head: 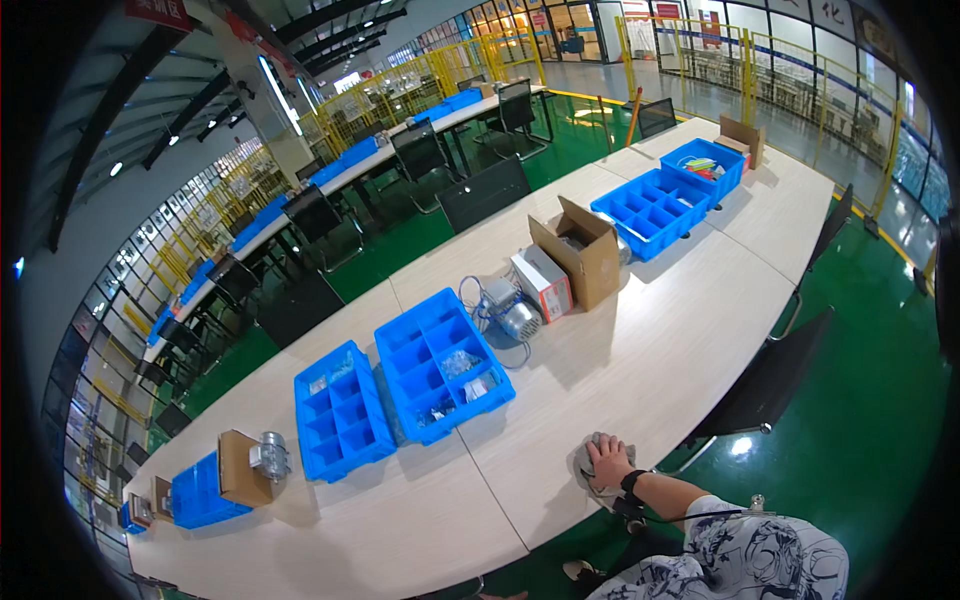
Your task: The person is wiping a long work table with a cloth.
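Note:
My right hand (610, 460), with a black band at the wrist, presses flat on a crumpled grey cloth (584, 454). Under the cloth is the pale wood-grain tabletop (555, 420), close to its near edge. Only a sliver of my left hand (504, 597) shows at the bottom rim, below the table edge; its fingers cannot be made out. Beyond the cloth, a large blue compartment bin (444, 367) holds small bagged parts in some cells. Next to it stands a second blue compartment bin (345, 412). A silver electric motor (517, 311) with loose blue cable lies behind.
An open cardboard box (596, 262) and a white-and-red box (541, 283) stand beside the motor. More blue bins (651, 214) sit farther right. At left are another motor (271, 456) and a cardboard box (244, 469). A black chair (765, 382) adjoins the table's near edge.

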Demonstrator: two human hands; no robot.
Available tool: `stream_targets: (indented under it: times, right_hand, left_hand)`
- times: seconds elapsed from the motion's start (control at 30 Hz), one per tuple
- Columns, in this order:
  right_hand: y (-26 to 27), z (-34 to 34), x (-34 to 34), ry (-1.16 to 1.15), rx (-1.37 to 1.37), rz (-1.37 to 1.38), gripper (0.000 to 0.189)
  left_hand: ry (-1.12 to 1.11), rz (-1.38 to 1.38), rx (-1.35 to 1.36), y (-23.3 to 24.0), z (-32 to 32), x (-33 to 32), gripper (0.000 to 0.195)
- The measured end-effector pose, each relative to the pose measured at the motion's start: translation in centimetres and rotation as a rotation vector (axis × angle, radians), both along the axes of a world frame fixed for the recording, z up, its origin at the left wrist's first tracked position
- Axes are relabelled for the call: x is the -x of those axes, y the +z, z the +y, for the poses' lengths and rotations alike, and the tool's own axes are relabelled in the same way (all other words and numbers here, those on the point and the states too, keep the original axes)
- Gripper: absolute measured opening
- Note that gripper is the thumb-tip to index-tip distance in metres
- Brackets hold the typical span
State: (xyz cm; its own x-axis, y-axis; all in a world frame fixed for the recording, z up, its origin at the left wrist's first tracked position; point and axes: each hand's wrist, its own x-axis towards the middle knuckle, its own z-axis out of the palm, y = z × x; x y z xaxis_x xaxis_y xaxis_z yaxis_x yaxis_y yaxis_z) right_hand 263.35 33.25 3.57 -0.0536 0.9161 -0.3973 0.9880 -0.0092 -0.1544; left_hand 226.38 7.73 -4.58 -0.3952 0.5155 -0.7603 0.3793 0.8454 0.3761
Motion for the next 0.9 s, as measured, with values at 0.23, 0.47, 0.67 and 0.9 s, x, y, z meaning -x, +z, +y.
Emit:
stream_targets:
  times: [0.23,0.47,0.67,0.9]
  right_hand:
    - [-4.4,-2.1,-1.1,-0.141,-0.669,-0.003,0.055]
    - [-1.0,-0.5,-2.4,-0.163,-0.514,0.265,0.060]
    - [-1.2,8.3,-0.4,-0.186,-0.504,0.173,0.069]
    - [-4.0,24.7,-6.9,-0.041,-0.498,0.067,0.071]
  left_hand:
    - [-0.649,0.107,-0.392,-5.9,6.8,2.5,0.027]
    - [-1.029,0.443,-0.375,-10.3,9.7,1.0,0.039]
    - [-0.952,0.690,0.591,-17.0,11.5,3.2,0.022]
    - [-1.143,0.329,0.488,-20.5,6.5,6.3,0.030]
